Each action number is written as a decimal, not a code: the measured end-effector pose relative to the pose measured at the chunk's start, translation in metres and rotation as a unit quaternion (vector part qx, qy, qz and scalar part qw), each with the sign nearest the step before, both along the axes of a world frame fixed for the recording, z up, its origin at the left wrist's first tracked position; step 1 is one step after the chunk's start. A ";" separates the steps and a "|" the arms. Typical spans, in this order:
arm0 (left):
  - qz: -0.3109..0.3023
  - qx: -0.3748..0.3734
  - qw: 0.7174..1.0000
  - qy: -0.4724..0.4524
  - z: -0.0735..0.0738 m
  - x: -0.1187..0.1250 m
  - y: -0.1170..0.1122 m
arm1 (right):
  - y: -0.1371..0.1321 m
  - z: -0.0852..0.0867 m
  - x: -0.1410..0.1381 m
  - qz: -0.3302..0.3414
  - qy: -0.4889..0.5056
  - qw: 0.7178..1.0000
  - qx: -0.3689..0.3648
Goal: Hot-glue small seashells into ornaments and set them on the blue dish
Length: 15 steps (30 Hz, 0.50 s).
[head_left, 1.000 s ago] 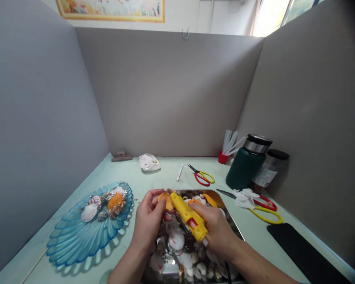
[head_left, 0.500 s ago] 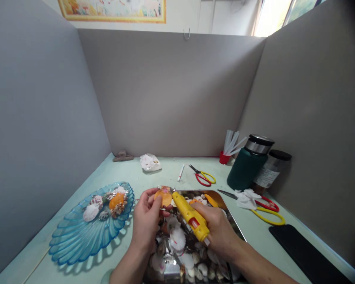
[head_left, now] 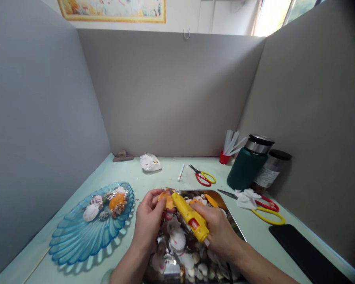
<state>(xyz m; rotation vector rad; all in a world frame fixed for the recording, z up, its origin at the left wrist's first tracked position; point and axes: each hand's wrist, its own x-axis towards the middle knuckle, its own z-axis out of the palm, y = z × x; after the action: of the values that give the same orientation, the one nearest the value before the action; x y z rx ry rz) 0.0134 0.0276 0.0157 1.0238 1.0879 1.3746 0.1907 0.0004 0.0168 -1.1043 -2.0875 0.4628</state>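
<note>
My left hand (head_left: 148,223) pinches a small orange shell (head_left: 167,199) between thumb and fingers, above a metal tray (head_left: 239,233) heaped with several white and mottled shells. My right hand (head_left: 217,230) grips a yellow glue gun (head_left: 191,216), whose nozzle points up and left and touches the orange shell. To the left lies a blue shell-shaped glass plate (head_left: 77,236) with a cluster of shells (head_left: 108,203) stuck near its far end.
Small red-and-yellow scissors (head_left: 203,177) and a white pen (head_left: 180,172) lie behind the tray. Larger scissors (head_left: 264,209) with crumpled tissue, a green flask (head_left: 247,162), a dark jar (head_left: 269,170) and a red cup of glue sticks (head_left: 226,152) stand at the right. Grey partitions enclose the desk.
The orange shell and the glue gun nozzle parted a little half a second ago, then came together again. Both hands stay over the tray.
</note>
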 end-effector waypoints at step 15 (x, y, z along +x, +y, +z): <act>-0.024 -0.001 1.000 0.009 -0.002 0.000 -0.002 | 0.001 0.001 0.000 0.016 -0.006 1.000 -0.002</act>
<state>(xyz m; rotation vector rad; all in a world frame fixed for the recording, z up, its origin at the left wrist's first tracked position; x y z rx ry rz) 0.0134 0.0260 0.0133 1.0554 1.0712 1.3274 0.1906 0.0010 0.0174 -1.0802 -2.1176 0.4767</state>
